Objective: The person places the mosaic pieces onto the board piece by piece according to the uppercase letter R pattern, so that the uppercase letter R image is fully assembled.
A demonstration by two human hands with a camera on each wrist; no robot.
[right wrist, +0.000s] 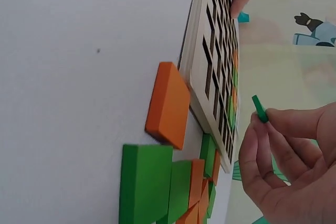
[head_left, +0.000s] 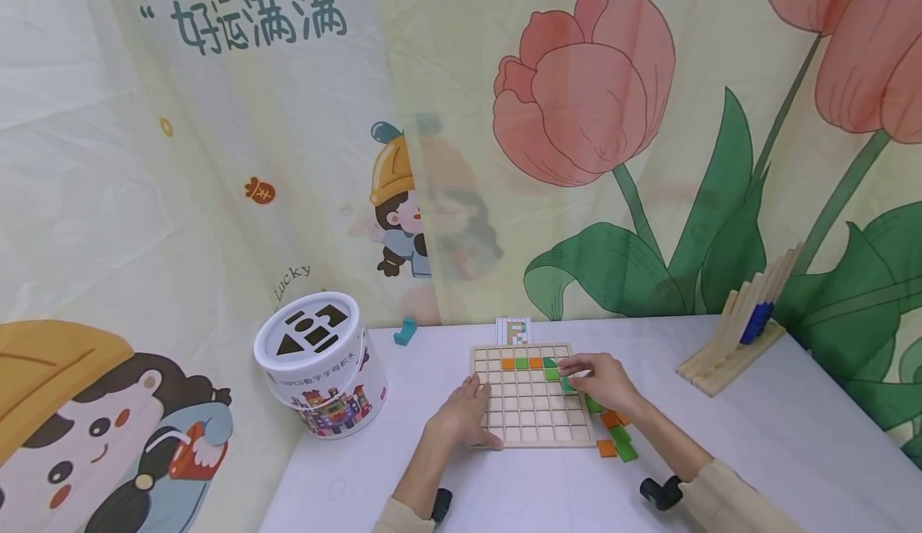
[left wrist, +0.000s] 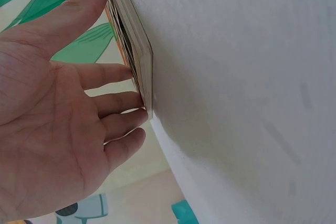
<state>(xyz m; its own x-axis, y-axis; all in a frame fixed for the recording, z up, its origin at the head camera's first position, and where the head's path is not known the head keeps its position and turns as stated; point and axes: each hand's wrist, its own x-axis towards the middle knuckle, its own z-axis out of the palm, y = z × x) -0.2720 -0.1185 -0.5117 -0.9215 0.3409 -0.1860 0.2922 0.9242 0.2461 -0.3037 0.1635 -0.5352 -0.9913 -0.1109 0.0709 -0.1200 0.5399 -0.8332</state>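
Observation:
A wooden grid board (head_left: 536, 413) lies on the white table, with several orange and green tiles (head_left: 522, 363) set in its upper row and a green one just below at the right. My left hand (head_left: 464, 413) rests along the board's left side, fingers extended against the edge in the left wrist view. Between thumb and fingertips, my right hand (head_left: 605, 381) pinches a small green tile (right wrist: 259, 108) above the board's right part. Loose green and orange tiles (right wrist: 168, 106) lie beside the board's right edge.
Behind the board is a small pattern card (head_left: 514, 330). A white bucket (head_left: 324, 373) with shaped holes in its lid stands at left, near a teal block (head_left: 406, 331). At right is a wooden rack (head_left: 742, 333) with sticks and blue pieces. A printed curtain (head_left: 446, 77) hangs behind.

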